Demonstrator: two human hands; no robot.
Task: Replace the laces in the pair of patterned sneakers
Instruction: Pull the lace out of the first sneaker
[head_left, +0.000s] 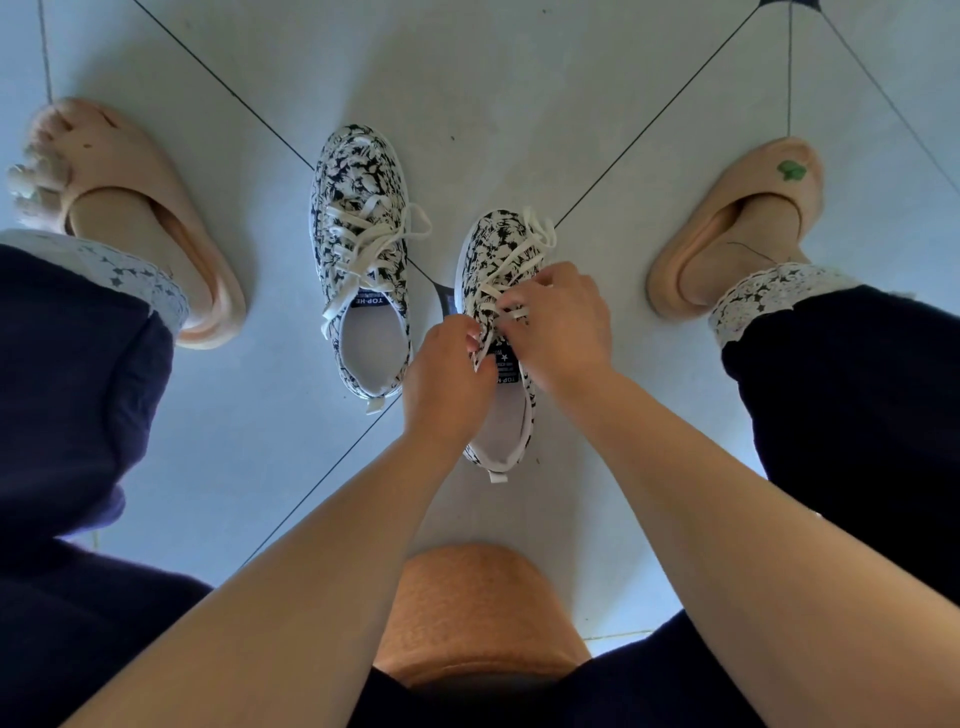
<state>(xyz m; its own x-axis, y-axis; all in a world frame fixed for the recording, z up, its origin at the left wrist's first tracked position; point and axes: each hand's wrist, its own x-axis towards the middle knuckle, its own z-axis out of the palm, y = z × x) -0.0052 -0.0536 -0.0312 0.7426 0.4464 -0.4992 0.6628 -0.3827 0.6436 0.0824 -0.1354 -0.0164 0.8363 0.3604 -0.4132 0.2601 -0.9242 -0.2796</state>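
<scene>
Two black-and-white patterned sneakers stand on the tiled floor with their toes pointing away from me. The left sneaker (358, 218) stands alone, its cream laces (371, 244) tied loosely. Both my hands work on the right sneaker (493, 244), near its tongue. My left hand (447, 376) pinches a cream lace (506, 278) at the left side of the eyelets. On the right side, my right hand (558, 322) pinches the same lace. The hands hide the middle of this shoe.
My feet in peach slippers stand at either side: one slipper (150, 218) on the left, one slipper (737, 228) on the right. A dark flat item (444, 299) peeks out between the sneakers. A brown stool (478, 613) sits below me.
</scene>
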